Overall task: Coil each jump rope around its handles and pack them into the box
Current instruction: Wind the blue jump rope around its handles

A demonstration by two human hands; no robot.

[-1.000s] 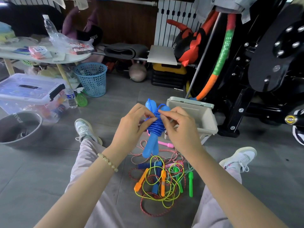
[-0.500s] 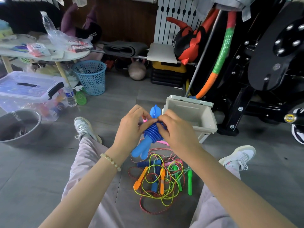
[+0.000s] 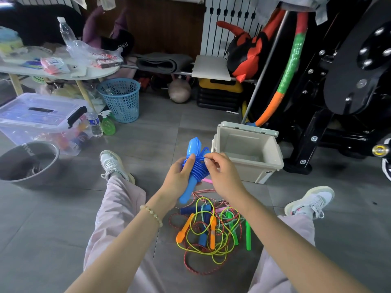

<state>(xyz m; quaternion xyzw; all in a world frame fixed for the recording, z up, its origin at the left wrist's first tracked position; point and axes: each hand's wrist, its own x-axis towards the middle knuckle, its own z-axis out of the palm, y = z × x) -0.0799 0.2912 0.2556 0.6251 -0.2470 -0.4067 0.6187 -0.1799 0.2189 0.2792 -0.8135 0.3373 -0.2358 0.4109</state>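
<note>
blue jump rope (image 3: 193, 163), handles near-upright

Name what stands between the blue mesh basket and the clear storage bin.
Head view: a small water bottle and a green spray bottle stand side by side, the water bottle next to the bin.

I can read only one word: white letters spelling "FITNESS" on the black fabric item (image 3: 118, 42) in the upper left of the frame, behind the white bench (image 3: 63, 74). The pale lettering inside the grey metal bowl (image 3: 27, 149) at the left edge is too distorted for me to read.
</note>
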